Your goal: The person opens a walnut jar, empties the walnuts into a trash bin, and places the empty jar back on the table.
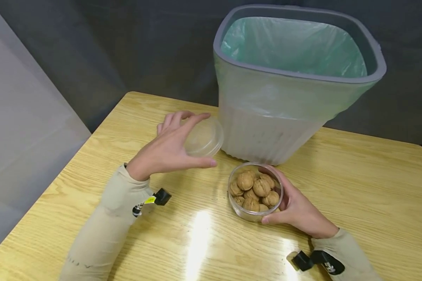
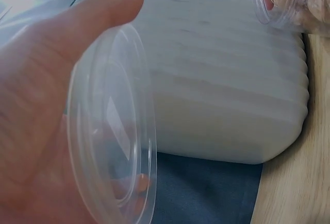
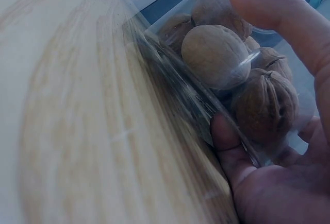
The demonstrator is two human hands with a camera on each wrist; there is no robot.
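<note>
The left hand (image 1: 168,146) is holding a clear plastic lid (image 1: 204,137) up off the wooden surface (image 1: 355,183), thumb curled under one edge and fingertips hooked over the opposite edge, so the lid is tilting on its side just in front of the lined bin (image 1: 295,78). In the left wrist view the lid (image 2: 111,126) is looking thin and glossy; I am judging it as very light, a little flexible and likely slick, so a rim-to-rim pinch like this one seems the sensible hold, without squeezing hard enough to bow it.

The right hand (image 1: 295,207) is cupping a round transparent tub (image 1: 254,191) that is sitting on the surface, near the foot of the bin, thumb on the near wall and fingers wrapping the far side. It is standing open and filled with whole walnuts (image 1: 254,189), piled up to about the rim. Seen from the right wrist, the walnuts (image 3: 216,56) are pressing against the thin wall. With that load the tub is probably moderately heavy and its wall yielding, so gripping low and around the sides, or supporting the base, looks safest; tipped, the hard round nuts would roll out readily.
</note>
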